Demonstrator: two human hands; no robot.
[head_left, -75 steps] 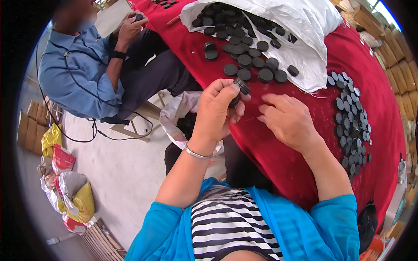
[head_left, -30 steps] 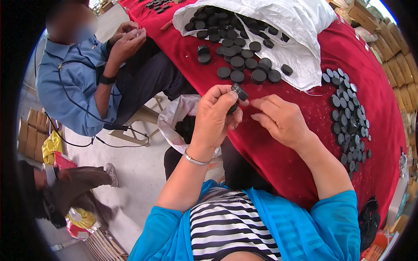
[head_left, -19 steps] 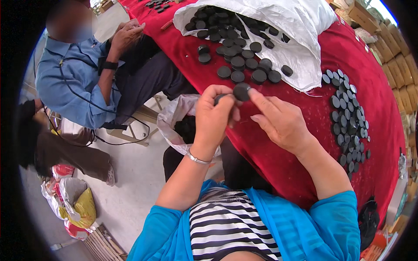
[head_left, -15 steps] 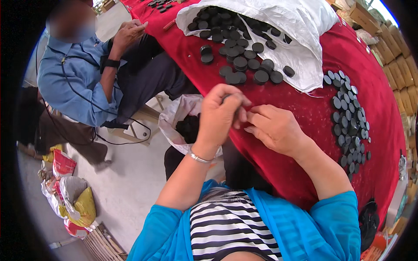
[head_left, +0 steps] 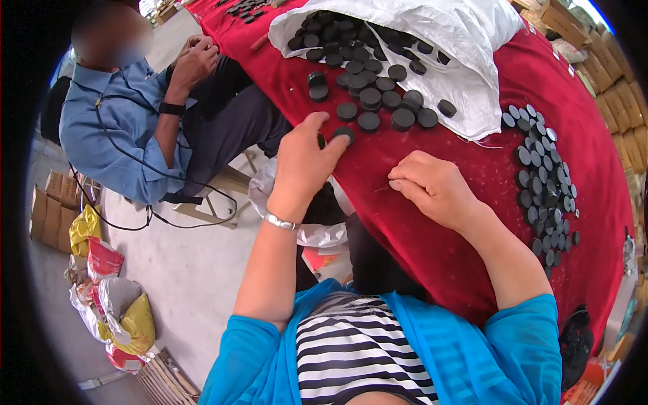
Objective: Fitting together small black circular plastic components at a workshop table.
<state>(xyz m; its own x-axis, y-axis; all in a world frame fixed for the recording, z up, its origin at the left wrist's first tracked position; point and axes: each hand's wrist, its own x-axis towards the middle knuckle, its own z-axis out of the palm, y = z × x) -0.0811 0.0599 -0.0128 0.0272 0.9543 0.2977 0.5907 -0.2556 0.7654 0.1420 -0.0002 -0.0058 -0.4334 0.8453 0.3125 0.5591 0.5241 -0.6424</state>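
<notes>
Along the near-left edge of the red-covered tabletop (head_left: 472,163): left hand (head_left: 304,158), forefinger and thumb well parted, with black disc (head_left: 345,131) to the right of the forefinger tip and just beyond, seemingly touching, the thumb tip; round in outline, hence without a long axis, broad face upward as far as visible. Dark patch in the hollow of the same hand, too shaded to identify; whether gripping anything, impossible to tell. Farther right and closer to the body, above the cloth: right hand (head_left: 432,189), well apart from the disc, fingers curled and thumb tip against the forefinger, nothing discernible in the pinch. Left hand thus the nearer of the two. Toward the far edge, loose black discs (head_left: 369,121), some stacked, spreading from the mouth of a white woven sack (head_left: 466,67); closest of these just beyond the left fingertips. By the right edge, long cluster of grey-faced discs (head_left: 524,156). Below the near-left edge, pale bag (head_left: 324,236) with dark contents. Beyond the left edge, co-worker (head_left: 128,128) in blue shirt, seated, hands together beside the tabletop. On the pale floor (head_left: 182,283), filled sacks (head_left: 140,327) in yellow, red and white; at both sides of the room, stacked cartons (head_left: 50,212).
</notes>
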